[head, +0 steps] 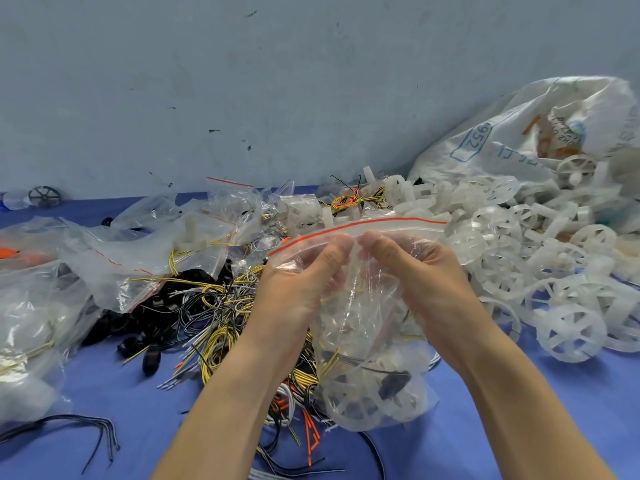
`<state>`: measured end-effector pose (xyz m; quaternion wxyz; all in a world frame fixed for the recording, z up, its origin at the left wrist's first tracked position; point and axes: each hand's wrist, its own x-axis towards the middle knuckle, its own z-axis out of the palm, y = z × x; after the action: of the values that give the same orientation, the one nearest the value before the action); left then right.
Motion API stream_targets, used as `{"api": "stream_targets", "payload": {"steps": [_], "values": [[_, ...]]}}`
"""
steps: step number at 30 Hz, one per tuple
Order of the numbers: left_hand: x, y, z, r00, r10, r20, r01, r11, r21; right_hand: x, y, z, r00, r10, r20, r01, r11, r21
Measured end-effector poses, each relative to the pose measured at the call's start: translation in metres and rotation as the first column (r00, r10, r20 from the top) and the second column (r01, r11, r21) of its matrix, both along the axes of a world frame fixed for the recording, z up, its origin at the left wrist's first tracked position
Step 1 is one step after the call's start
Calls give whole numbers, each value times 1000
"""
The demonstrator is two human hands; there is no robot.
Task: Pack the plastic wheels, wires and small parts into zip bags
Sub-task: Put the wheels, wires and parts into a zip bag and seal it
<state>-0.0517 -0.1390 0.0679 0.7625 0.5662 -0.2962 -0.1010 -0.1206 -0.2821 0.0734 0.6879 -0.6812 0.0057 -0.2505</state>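
**Zip bag filled, mouth not yet closed**

Head view: you hold the zip bag above the blue counter, over the loose wires. Your left hand and right hand each pinch the plastic just under the red-lined seal strip, thumbs nearly touching. Wheels, wire and a black part sit inside. You seem to be at the sealing step, and next you need to press firmly along the whole strip. The white sack by the wheel pile reads "952"; the rest is too blurred to read.
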Motion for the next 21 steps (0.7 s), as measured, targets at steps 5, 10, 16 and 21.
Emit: {"api": "stream_targets", "payload": {"steps": [5, 10, 16, 21], "values": [[-1, 0, 0, 1000, -5, 1, 5, 1000, -11, 2, 3, -1, 999, -27, 20, 28, 999, -32], [-1, -2, 1, 999, 43, 3, -43, 999, -1, 3, 3, -3, 999, -42, 4, 42, 999, -13], [-1, -1, 1, 999, 41, 3, -41, 999, -4, 5, 4, -4, 999, -41, 14, 41, 999, 4], [-2, -2, 0, 999, 50, -16, -50, 999, 12, 6, 7, -4, 998, -61, 8, 61, 998, 20]]}}
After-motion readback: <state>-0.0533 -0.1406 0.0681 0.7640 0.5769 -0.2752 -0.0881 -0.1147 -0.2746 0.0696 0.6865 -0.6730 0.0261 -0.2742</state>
